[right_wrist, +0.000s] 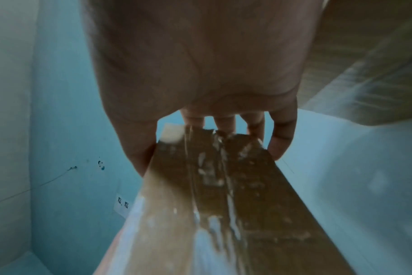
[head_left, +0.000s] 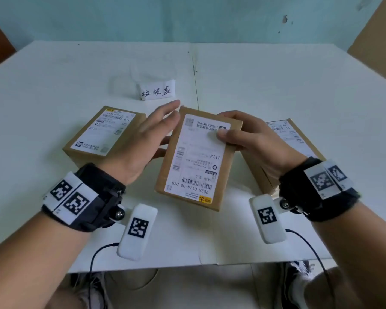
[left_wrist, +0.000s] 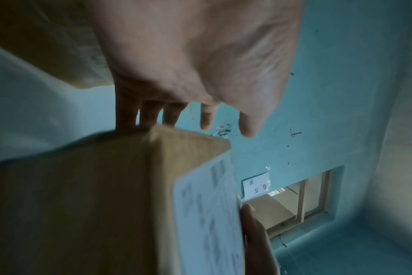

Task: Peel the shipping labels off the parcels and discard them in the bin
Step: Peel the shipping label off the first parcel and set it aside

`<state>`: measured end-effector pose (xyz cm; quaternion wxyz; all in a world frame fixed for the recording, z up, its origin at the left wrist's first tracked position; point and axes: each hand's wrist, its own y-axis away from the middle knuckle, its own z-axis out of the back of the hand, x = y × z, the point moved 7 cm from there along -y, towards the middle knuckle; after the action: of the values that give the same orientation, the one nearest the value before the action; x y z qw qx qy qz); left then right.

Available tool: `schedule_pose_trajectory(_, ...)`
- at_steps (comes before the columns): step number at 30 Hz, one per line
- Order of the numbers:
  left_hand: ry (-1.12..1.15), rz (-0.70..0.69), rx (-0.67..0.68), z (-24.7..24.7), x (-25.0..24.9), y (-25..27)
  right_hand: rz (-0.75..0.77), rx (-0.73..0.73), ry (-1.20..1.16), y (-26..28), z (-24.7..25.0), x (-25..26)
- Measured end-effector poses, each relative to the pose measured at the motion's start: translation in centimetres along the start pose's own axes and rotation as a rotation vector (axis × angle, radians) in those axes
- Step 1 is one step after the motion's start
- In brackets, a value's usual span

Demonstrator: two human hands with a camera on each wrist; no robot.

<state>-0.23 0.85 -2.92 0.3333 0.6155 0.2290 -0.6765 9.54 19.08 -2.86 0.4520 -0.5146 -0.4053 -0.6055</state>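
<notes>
While label (head_left: 196,152) lies flat and whole on middle parcel (head_left: 226,172), peeling not begun. Parcel held tilted above table (head_left: 276,85), between two other labelled parcels (head_left: 85,150) (head_left: 299,139). Right hand (head_left: 256,141) grips far right edge, thumb on label, fingers curled beneath. Left hand (head_left: 143,141) beside left edge, fingers straight, spread; contact uncertain. Label likely thin, tear-prone: lift corner, pull slowly. Box likely light, stiff. Bin (head_left: 157,91) just beyond.

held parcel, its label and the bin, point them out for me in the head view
held parcel (head_left: 226,172), head view, on the bare cardboard strip right of the label
label (head_left: 194,157), head view, on the middle of the white sheet
bin (head_left: 157,92), head view, on its handwritten front tag
</notes>
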Motion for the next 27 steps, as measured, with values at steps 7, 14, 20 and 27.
schedule_pose_trajectory(7,0.05,-0.079,0.037,-1.4,0.5,0.7,0.08,-0.067,-0.027,-0.2,-0.5,-0.2)
schedule_pose_trajectory(14,-0.135,-0.237,-0.103,-1.6,0.2,0.8,0.206,-0.243,0.152,0.2,0.2,1.4)
schedule_pose_trajectory(20,-0.198,-0.331,-0.126,-2.2,0.1,0.8,0.253,-0.307,0.301,0.9,-0.5,2.4)
schedule_pose_trajectory(27,-0.301,-0.469,-0.189,-2.7,-0.9,1.5,0.316,-0.346,0.41,1.1,-1.0,3.1)
